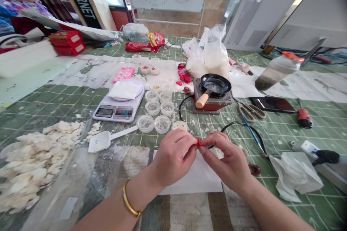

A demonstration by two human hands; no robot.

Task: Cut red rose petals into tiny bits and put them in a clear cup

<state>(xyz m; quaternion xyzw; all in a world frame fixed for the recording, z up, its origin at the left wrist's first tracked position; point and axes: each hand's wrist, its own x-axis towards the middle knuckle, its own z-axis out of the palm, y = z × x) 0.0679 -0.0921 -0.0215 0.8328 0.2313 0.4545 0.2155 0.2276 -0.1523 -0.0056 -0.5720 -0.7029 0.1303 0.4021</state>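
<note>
Head view: left hand (173,157) and right hand (229,160) both pinch a tiny red scrap (198,142) at their fingertips, near centre, above the white paper sheet (200,182). Scrap lies midway between hands; its axis is too small to tell.

The person is wearing one piece of jewellery: a gold bangle (129,202) circling the left wrist, just behind the left hand (173,158). It is showing as a plain, smooth, rounded band, glinting where the light is catching it. The left forearm (105,214) and the right forearm (273,207) are running bare to the lower edge of the view. The right hand (229,164) is going bare as well, and the fingernails are looking short, though they are showing too small to tell more.
</note>
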